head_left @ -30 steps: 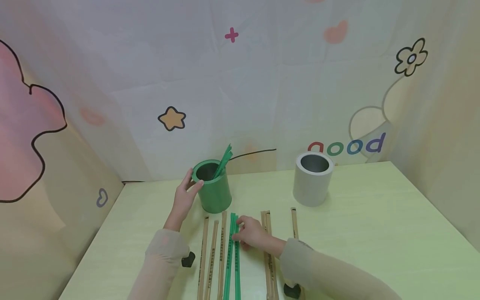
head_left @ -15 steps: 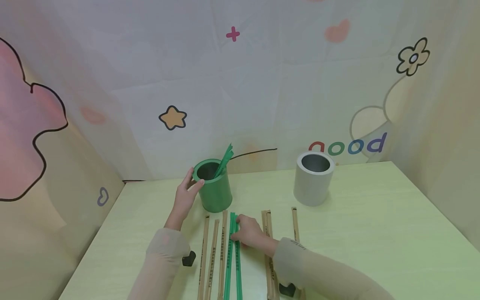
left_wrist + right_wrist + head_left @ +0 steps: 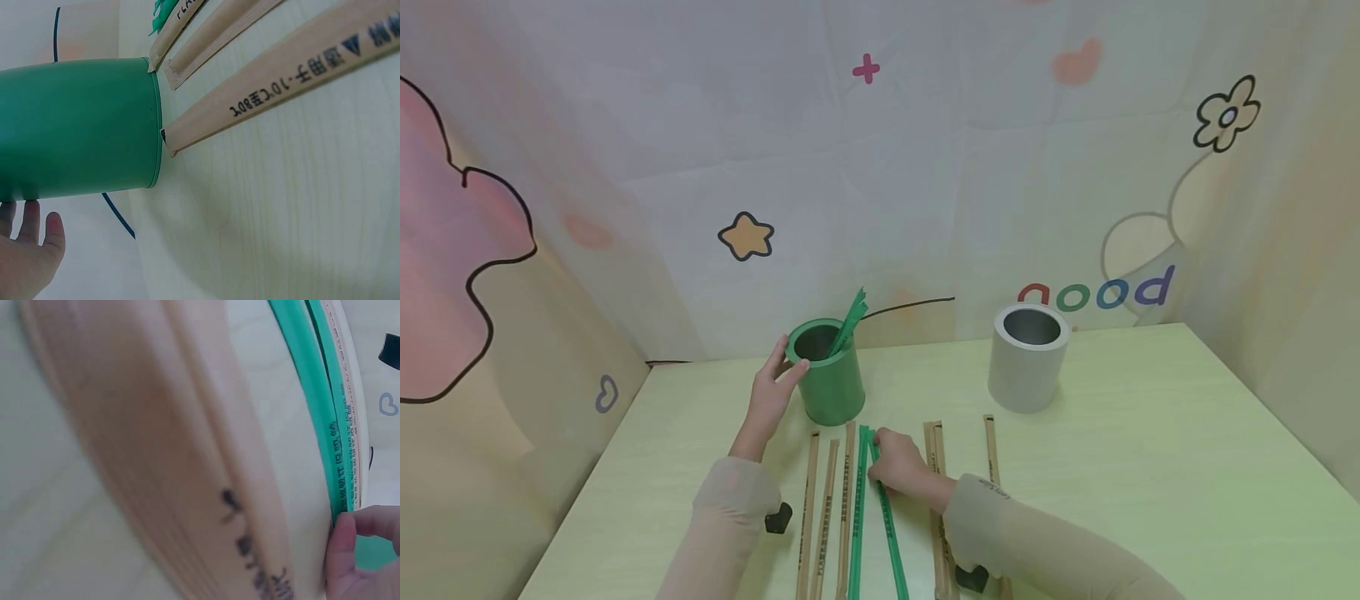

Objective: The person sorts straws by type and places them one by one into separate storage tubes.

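Observation:
My left hand (image 3: 769, 400) steadies a green cup (image 3: 832, 387), thumb at the front of its rim and fingers at its left side. In the left wrist view, fingertips touch the cup wall (image 3: 75, 125). Several green-wrapped straws (image 3: 848, 323) lean inside the cup. On the table, my right hand (image 3: 904, 463) pinches the upper end of a green-wrapped straw (image 3: 891, 533), which lies slanted. A second green straw (image 3: 858, 508) lies just left of it. In the right wrist view, thumb and forefinger (image 3: 350, 540) meet at the green straw (image 3: 315, 394).
Brown paper-wrapped straws (image 3: 823, 508) lie left of the green ones. More brown straws (image 3: 937, 467) lie under and beside the right forearm, with one (image 3: 991, 446) farther right. A white cup (image 3: 1027, 367) stands at the back right. A patterned cloth (image 3: 895, 183) hangs behind the table.
The right-hand green straw's near end has swung right, opening a gap from the other green straw. My right hand has shifted slightly. My left hand stays at the green cup.

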Tool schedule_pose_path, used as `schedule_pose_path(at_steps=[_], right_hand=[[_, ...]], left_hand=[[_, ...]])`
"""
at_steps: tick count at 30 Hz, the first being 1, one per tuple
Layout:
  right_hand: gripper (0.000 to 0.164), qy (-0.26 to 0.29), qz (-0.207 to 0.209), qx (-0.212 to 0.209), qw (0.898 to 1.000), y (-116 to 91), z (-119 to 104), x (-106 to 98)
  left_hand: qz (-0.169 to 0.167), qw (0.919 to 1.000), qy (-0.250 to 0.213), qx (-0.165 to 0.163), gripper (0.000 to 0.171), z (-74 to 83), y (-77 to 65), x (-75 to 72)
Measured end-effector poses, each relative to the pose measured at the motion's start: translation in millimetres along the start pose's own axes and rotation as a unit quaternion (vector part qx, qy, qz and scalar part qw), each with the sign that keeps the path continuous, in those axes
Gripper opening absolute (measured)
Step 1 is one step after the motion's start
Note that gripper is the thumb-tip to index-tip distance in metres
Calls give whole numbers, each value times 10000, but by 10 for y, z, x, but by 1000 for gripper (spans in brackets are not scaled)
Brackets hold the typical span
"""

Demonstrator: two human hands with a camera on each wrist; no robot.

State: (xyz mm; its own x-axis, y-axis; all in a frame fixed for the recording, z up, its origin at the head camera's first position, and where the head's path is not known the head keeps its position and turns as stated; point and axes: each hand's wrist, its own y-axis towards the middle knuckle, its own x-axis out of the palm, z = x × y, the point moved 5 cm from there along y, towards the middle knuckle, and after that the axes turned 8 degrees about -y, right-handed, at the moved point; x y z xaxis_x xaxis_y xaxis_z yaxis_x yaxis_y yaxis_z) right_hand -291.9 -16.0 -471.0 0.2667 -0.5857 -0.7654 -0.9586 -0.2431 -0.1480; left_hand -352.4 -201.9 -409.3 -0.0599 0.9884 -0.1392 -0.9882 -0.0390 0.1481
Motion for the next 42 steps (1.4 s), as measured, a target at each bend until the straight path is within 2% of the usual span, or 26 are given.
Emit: schedule_pose_path(at_steps=[8,18,24,28,31,36,42], right_hand=[[22,-66,-153,-90,9998,-20,-49,-28],[19,-250,-68,-109,9996,-4,-69,-58],[19,-209,-99,-58,9997,11,-33,-58],[37,-91,-78,54,9999,11,18,-53],[50,169,-13,138,9998,13,67,-53],[49,917,-70,254,9954,10,129,-63],[48,1721,-305,270,9842,12,130,-116]], left_hand=[[-11,10000,-24,-53,66,-8,-9,-5],[1,10000,18,-36,66,17,-10,1],[-59,9999,-89,-123,66,67,-38,16],[-85,9997,-145,-186,65,163,-108,42],[-79,9997,-125,-174,64,221,-149,55],[-75,9998,-107,-140,64,256,-163,62],[-53,9998,-125,-131,64,252,-152,66]])
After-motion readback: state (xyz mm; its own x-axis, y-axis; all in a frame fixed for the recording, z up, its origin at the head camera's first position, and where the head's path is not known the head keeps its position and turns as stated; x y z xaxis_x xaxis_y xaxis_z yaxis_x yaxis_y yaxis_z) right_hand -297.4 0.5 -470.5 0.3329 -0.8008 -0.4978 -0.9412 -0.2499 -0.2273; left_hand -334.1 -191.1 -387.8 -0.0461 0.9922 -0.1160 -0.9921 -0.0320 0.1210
